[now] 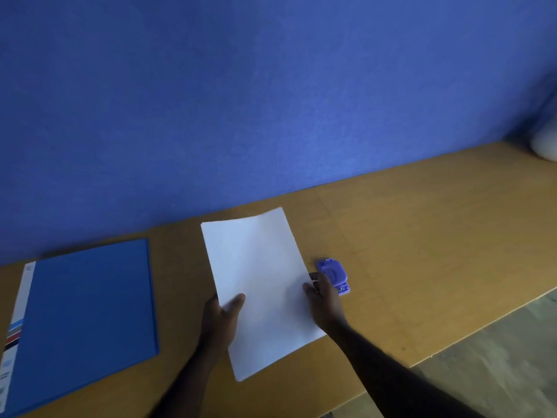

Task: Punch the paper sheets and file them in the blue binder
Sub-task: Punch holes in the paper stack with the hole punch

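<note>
head view: one blue binder (pixel 90 321) lies closed and flat on the left of the wooden table (pixel 422 236). a white strip (pixel 21 312) runs down its left edge, with a few slanted stripes in light blue, red and black. the small marks of print on the strip are too blurred to read.

right of the binder and apart from it are the paper sheets (pixel 262 267), plain white with no print on the upper face. they show as one pile, and i cannot tell how many sheets it has. the far edge curls up a little.

the left hand (pixel 221 315) pinches the left edge of the pile, thumb on top and fingers under. the right hand (pixel 324 300) holds the right edge, thumb on the paper and fingers curled at the rim.

one purple hole punch (pixel 333 276) sits on the table just beside those fingers; whether they touch it i cannot tell.

a blue wall (pixel 271 101) stands behind the table, and one pale rounded object (pixel 545 143) is at the far right.
</note>
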The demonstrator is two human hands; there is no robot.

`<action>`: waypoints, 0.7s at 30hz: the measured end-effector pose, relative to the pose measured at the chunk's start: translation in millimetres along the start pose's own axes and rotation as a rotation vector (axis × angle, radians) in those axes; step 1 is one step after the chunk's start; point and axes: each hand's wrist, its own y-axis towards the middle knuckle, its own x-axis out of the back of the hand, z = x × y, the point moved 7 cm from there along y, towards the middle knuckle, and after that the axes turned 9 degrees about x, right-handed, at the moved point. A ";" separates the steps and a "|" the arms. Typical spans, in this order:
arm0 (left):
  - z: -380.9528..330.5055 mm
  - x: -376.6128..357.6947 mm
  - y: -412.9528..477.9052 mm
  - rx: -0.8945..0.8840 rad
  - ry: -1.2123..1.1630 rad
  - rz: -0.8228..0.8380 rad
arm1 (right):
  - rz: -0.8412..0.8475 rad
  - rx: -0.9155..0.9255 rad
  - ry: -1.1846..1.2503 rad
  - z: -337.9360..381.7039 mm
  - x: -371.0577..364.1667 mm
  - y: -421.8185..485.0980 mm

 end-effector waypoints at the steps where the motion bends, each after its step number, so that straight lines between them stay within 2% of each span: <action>1: 6.1 -0.8 2.2 0.043 -0.005 0.011 | 0.018 -0.051 -0.008 -6.4 -0.6 1.9; 4: 23.7 -3.2 2.6 0.151 -0.015 -0.006 | 0.058 -0.140 -0.030 -20.9 -2.0 1.7; 9: 50.3 -12.9 3.4 0.297 -0.014 -0.057 | 0.078 -0.152 -0.149 -38.9 6.3 -3.8; 12: 54.3 -26.0 4.3 0.311 0.031 -0.057 | 0.075 -0.167 -0.195 -52.4 16.3 -9.5; 21: 47.4 -65.3 9.8 0.297 0.111 -0.005 | -0.097 -0.207 -0.258 -77.4 50.0 -16.8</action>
